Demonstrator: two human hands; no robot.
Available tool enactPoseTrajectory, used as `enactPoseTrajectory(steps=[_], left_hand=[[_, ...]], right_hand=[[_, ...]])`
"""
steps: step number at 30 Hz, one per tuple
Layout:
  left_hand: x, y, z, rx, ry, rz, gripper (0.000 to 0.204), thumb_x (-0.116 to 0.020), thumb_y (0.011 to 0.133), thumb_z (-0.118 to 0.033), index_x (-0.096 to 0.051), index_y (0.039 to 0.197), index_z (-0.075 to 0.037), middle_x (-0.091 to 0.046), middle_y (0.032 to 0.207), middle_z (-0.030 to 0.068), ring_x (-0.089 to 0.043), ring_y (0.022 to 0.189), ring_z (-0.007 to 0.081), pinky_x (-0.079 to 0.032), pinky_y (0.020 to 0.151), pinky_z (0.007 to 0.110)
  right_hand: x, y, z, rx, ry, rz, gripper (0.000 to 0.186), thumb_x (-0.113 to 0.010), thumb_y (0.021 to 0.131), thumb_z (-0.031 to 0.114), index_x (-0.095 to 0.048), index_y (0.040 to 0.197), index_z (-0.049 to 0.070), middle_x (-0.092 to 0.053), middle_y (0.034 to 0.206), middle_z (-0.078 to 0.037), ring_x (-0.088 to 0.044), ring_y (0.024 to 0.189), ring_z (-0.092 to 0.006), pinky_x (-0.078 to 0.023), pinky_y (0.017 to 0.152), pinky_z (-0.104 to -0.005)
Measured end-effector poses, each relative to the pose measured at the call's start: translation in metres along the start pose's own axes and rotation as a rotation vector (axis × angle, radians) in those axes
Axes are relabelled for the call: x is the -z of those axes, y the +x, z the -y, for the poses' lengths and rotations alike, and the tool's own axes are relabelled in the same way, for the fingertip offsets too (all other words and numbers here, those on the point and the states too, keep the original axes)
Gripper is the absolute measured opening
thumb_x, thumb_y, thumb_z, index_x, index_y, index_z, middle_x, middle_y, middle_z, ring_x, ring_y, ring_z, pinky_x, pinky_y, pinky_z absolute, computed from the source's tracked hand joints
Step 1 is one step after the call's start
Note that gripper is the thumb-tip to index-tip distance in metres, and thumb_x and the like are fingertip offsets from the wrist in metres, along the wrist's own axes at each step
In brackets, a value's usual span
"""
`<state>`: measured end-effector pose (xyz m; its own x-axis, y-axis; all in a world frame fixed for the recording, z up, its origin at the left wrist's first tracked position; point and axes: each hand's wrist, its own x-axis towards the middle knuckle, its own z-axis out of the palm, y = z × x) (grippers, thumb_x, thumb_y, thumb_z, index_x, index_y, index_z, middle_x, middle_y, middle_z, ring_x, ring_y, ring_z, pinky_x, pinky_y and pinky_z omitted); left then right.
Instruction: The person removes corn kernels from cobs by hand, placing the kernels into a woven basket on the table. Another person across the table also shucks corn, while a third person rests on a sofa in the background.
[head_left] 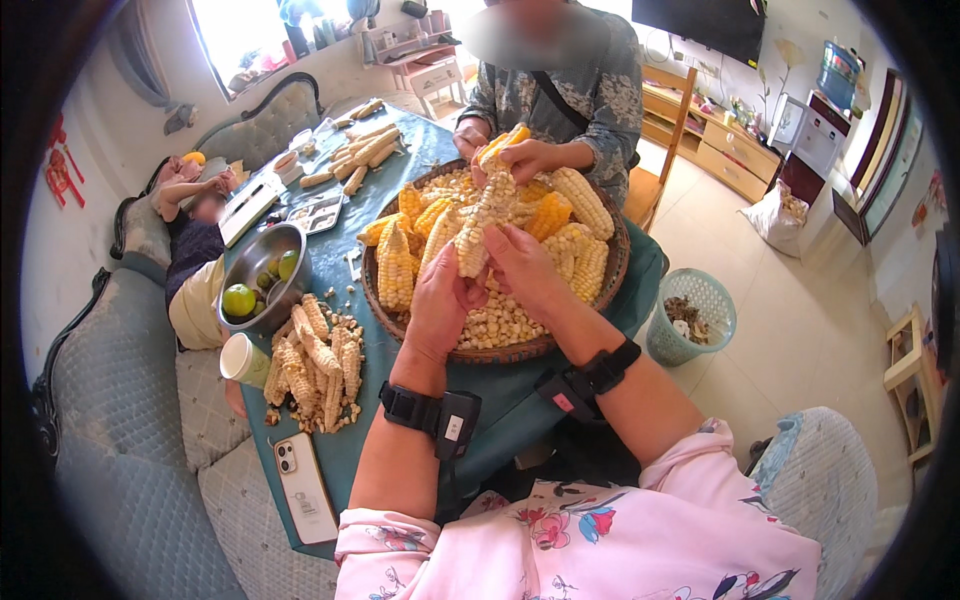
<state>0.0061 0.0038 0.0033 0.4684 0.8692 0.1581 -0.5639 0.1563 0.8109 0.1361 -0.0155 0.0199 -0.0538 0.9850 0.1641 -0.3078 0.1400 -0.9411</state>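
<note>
Both my hands are closed around a pale, partly shelled corn cob (482,228), tilted up over a round woven basket (622,268). My left hand (442,302) grips its lower end. Against its right side press the fingers of my right hand (524,268). Loose whitish kernels (505,324) fill the near part of the basket, with several yellow and cream ears of corn (396,272) around them. Across from me, a person (615,95) holds a yellow ear of corn (500,150) in both hands, just beyond my cob.
Bare cobs (318,365) are piled left of the basket, beside a paper cup (243,360), a phone (305,488) and a metal bowl (300,245) with green fruit. More cobs (360,155) lie farther back. A lattice bin (655,335) stands right; someone reclines on the sofa (130,400).
</note>
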Motion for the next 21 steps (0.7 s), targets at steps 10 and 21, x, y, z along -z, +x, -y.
enactPoseTrajectory(steps=[10,21], left_hand=[[-0.004,-0.001,-0.003,0.016,-0.038,-0.034,0.030,-0.032,0.096,-0.030,-0.049,0.101,-0.006,-0.050,0.076,0.0031,-0.040,0.058,0.0110,-0.034,0.052,0.026],[0.005,0.002,0.001,-0.050,-0.097,-0.043,0.033,-0.033,0.095,-0.034,-0.049,0.107,-0.008,-0.053,0.081,0.0027,-0.044,0.060,0.0103,-0.037,0.053,0.025]], right_hand=[[0.005,0.008,-0.015,0.116,-0.104,-0.037,0.028,-0.044,0.092,0.030,-0.053,0.087,0.004,-0.053,0.068,0.000,-0.047,0.055,-0.0053,-0.035,0.047,-0.0202],[0.007,0.008,-0.016,0.327,-0.507,-0.212,0.017,-0.058,0.083,0.017,-0.053,0.083,0.001,-0.057,0.072,-0.003,-0.052,0.064,-0.0110,-0.043,0.058,-0.0263]])
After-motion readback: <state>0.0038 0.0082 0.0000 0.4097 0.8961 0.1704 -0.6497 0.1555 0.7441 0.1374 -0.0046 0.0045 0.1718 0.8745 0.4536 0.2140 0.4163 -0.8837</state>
